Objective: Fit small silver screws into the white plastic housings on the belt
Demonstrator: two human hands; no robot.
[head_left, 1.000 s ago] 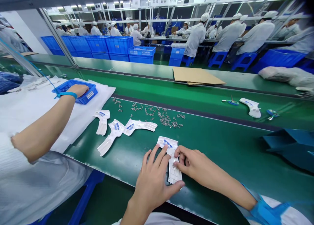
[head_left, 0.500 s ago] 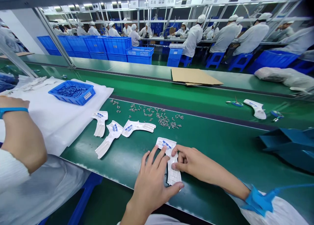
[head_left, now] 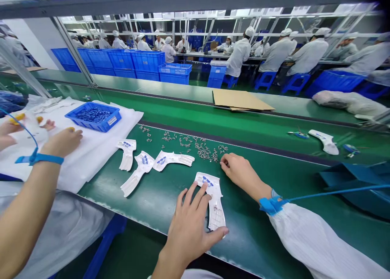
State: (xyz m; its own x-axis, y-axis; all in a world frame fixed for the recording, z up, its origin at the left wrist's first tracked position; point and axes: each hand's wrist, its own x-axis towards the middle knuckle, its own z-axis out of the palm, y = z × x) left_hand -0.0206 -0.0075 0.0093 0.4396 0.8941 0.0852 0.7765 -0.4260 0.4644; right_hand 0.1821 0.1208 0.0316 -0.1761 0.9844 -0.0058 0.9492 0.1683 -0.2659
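Note:
A white plastic handle shell point(head_left: 217, 202) with blue pieces at its wide end lies on the green bench. My left hand point(head_left: 190, 220) rests over its left side, fingers spread and fingertips touching the shell. Beyond it, my right hand point(head_left: 240, 169) is at the near right edge of a scatter of tiny metal parts point(head_left: 204, 151). Its thumb and fingertips are closed together; anything between them is hidden or too small to name. Three similar shells lie to the left: a left one point(head_left: 127, 153), a middle one point(head_left: 138, 173) and a right one point(head_left: 173, 159).
A co-worker's hand point(head_left: 62, 143) is at the left over white sheeting point(head_left: 91, 153), near a blue tray point(head_left: 105, 126) of small blue pieces. Another white shell point(head_left: 324, 141) lies on the sunken green strip point(head_left: 258, 128). Cardboard point(head_left: 240, 98) sits beyond.
My right hand has left the shell and moved up to the tiny metal parts. My left hand stays on the shell. The co-worker's arm has reached farther over the sheeting.

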